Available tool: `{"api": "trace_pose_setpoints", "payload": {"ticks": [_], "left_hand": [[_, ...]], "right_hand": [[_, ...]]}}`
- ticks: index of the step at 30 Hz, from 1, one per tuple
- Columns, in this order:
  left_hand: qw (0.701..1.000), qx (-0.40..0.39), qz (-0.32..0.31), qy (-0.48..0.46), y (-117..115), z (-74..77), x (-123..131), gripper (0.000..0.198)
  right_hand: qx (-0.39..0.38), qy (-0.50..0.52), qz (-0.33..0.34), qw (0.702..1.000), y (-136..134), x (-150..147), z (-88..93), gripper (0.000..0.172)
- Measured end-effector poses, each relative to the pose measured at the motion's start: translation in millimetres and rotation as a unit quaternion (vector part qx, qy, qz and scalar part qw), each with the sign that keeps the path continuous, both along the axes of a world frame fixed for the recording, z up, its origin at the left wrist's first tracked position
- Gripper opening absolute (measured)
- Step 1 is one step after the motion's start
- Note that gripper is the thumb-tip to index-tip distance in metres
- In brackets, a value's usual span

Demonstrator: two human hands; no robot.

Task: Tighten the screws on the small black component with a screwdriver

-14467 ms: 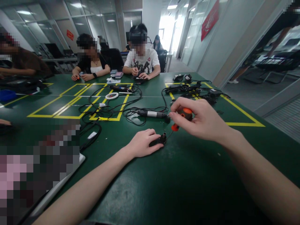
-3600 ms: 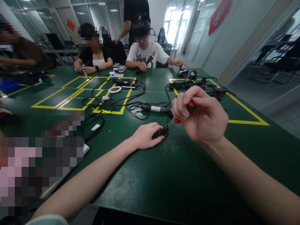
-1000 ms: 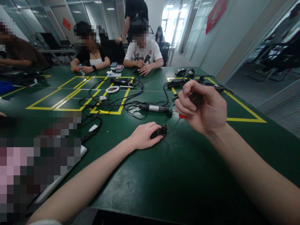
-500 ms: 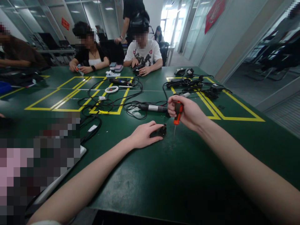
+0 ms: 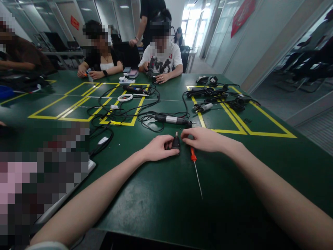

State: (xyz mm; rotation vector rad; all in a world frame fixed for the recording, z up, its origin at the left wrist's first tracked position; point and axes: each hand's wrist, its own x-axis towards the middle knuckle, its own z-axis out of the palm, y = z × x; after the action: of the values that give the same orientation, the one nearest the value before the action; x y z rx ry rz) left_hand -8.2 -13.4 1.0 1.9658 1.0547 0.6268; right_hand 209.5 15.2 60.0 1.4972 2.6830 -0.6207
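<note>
On the green bench [image 5: 145,194], the left grip [image 5: 157,148] pinches a small black part [image 5: 176,143], metal stub [image 5: 177,134] upward, between thumb and fingers; the right grip [image 5: 201,139] curls just beside it over an orange-handled screwdriver [image 5: 193,155], and I cannot tell whether it is closed on that. At the left edge sits a blue container [image 5: 6,92], its contents too blurred to make out.
</note>
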Motion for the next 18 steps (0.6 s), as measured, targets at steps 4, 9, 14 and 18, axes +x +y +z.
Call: {"api": "trace_pose_setpoints", "payload": {"ticks": [4, 9, 14, 18], "left_hand": [[1.000, -0.001, 0.006, 0.022, 1, 1.0, 0, 0.030], [1.000, -0.003, 0.016, 0.025, 0, 3.9, 0, 0.027], [0.999, -0.014, 0.019, 0.024, -1, 5.3, 0, 0.025], [0.999, -0.002, 0.023, 0.034, -1, 3.7, 1, 0.027]], "right_hand": [[0.039, -0.041, 0.015, 0.998, -2, 1, 10.6, 0.023], [0.047, -0.004, 0.097, 0.994, -7, -4, 14.8, 0.020], [0.062, -0.001, 0.115, 0.991, -8, -7, 11.7, 0.021], [0.047, -0.008, 0.120, 0.992, -9, -9, 12.5, 0.022]]}}
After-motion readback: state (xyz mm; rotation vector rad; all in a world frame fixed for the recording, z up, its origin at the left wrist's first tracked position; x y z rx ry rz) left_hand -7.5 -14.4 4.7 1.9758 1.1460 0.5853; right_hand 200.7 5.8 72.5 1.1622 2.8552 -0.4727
